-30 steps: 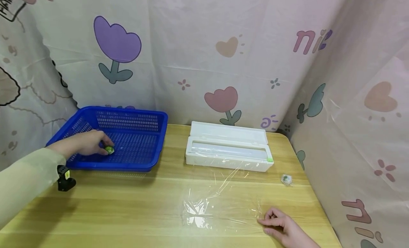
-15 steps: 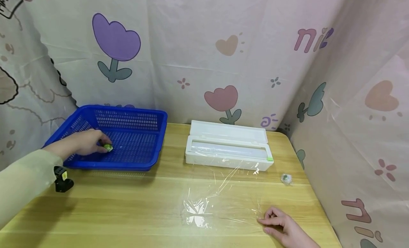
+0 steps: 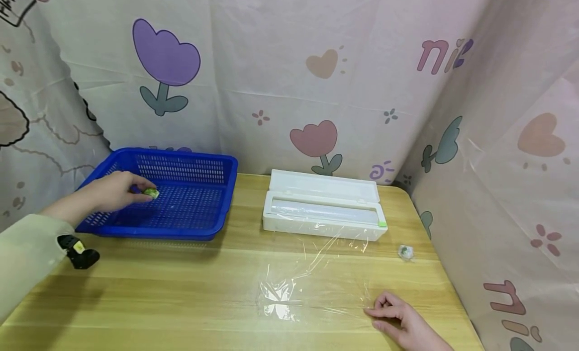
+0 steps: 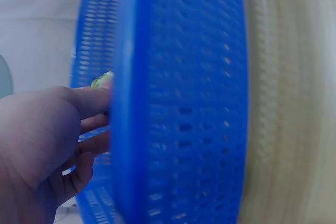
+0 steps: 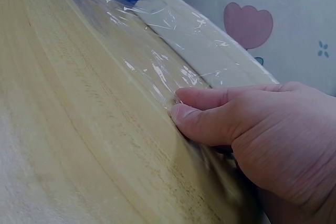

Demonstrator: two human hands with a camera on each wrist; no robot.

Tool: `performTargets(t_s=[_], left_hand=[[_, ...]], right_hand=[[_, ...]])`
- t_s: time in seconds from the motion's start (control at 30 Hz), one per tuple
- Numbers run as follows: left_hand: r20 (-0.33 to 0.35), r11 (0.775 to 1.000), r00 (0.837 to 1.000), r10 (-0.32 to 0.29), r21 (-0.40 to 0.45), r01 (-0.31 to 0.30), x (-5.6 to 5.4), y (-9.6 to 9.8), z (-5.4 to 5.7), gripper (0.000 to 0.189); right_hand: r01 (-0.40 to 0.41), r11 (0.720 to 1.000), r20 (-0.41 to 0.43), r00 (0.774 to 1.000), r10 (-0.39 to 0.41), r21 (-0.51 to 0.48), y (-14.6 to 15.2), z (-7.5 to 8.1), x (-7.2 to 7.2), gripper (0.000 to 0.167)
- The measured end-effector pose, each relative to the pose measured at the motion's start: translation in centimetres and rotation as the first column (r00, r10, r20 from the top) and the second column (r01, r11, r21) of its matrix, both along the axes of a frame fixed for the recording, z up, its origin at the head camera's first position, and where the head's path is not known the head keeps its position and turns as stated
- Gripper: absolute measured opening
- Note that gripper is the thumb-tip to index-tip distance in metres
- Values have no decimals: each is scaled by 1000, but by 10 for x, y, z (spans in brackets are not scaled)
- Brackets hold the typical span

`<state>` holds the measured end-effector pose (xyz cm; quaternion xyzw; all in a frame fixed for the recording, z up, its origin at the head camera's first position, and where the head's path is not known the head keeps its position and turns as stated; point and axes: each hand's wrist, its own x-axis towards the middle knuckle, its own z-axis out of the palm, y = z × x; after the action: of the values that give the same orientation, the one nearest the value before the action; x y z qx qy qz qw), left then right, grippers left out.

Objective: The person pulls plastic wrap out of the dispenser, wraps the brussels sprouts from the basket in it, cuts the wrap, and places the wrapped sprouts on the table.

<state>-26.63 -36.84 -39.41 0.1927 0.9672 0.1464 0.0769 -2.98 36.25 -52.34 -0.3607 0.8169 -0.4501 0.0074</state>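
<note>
My left hand (image 3: 115, 191) pinches a small green and pale lump (image 3: 151, 193), perhaps a piece of vegetable, over the inside of the blue basket (image 3: 178, 233). In the left wrist view, the basket wall hides the fingertips and most of the lump (image 4: 103, 80). At the front right, my right hand (image 3: 402, 321) pinches the corner of a clear sheet of cling film (image 3: 312, 290) between thumb and forefinger. That film runs over the table from a white cling film box (image 3: 323, 230), whose lid stands up and whose roll shows inside.
A small bundle in clear wrap (image 3: 405, 253), with green inside, lies on the wooden table (image 3: 190, 290) to the right of the box. Patterned curtain cloth (image 3: 253, 64) hangs behind the table and along both sides.
My left hand has risen a little inside the basket, bringing the green lump up and slightly back with it. The right hand and the film stay where they were.
</note>
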Motion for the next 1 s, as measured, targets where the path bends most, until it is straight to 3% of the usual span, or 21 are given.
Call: performTargets(t_s=[0.23,0.6,0.83,1.0], left_hand=[[-50,994,998,43,103,-37,16,20,15,43],[-162,978,986,26,208,9,47,70,42,43],[-252,950,967,-29,293,104,68,102,55,37],[-303,926,950,-75,333,179,76,119,58,33]], right_hand=[[0,1000,3,1000,0,1,0,1,1,38],[20,1000,-20,1000,-20,15,0,1,3,37],[38,999,-15,999,-37,20,-3,3,4,35],[38,999,-18,999,-37,14,-4,3,5,35]])
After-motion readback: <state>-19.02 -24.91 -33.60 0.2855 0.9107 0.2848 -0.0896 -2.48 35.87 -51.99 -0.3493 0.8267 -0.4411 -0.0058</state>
